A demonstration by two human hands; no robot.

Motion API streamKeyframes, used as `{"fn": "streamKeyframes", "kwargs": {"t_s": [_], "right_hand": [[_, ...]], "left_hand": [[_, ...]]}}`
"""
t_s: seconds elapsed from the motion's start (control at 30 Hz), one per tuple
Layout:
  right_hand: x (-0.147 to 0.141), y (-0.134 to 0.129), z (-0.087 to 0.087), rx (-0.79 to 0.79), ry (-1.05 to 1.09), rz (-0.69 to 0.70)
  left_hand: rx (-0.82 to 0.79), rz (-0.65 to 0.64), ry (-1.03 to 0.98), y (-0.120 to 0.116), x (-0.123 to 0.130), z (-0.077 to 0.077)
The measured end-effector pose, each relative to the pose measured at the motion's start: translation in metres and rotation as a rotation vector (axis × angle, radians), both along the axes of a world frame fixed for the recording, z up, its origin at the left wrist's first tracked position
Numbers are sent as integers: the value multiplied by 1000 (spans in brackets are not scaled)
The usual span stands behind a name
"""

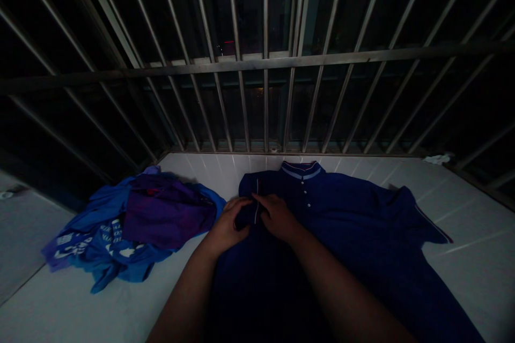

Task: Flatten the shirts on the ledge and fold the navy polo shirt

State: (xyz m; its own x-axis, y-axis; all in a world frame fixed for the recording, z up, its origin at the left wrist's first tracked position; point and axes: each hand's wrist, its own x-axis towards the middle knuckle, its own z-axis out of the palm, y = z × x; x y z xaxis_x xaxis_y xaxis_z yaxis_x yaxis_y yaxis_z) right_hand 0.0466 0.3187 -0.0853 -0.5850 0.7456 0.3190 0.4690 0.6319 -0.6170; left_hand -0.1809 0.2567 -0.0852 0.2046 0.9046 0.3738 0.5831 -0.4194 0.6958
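A dark blue polo shirt (346, 220) is spread on the white surface, its collar pointing away from me and its front buttons showing. One sleeve lies out to the right; the left one is folded inward over the body, its thin striped cuff (257, 209) showing. My left hand (227, 229) rests at the folded edge, thumb and fingers apart in a curve. Across the cuff, my right hand (279, 218) touches the fabric with its index finger stretched out and thumb apart. Dim light hides some fingertips.
Left of the shirt lies a crumpled pile of blue and purple clothes (169, 214), some with white print. Metal bars (265, 102) stand behind the white surface (193, 163), in front of a dark window. A small white crumpled item (438, 158) is at the far right corner.
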Motion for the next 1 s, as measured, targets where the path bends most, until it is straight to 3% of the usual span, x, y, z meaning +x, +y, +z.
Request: {"fn": "streamKeyframes", "kwargs": {"t_s": [0.1, 0.2, 0.27, 0.33, 0.47, 0.6, 0.67, 0.87, 1.0], "right_hand": [[3, 2, 1, 49, 199, -36], [10, -3, 13, 161, 420, -160], [14, -8, 22, 201, 457, -254], [14, -10, 28, 190, 376, -351], [3, -11, 29, 90, -7, -525], [-5, -12, 25, -22, -340, -567], [-4, -11, 28, -65, -359, -573], [3, -2, 46, -250, -160, -578], [6, -3, 48, -266, -328, -561]], "left_hand": [[46, 63, 50, -1, -3, -3], [53, 125, 61, 1, -9, -6], [42, 136, 35, 3, -13, -7], [37, 124, -1, 3, -15, -8], [26, 92, -26, 3, -14, -10], [0, 74, 1, 2, -14, -11], [-9, 74, 16, 2, -14, -11], [-15, 137, 64, 2, -15, -8], [1, 214, 138, 1, -21, -4]]}}
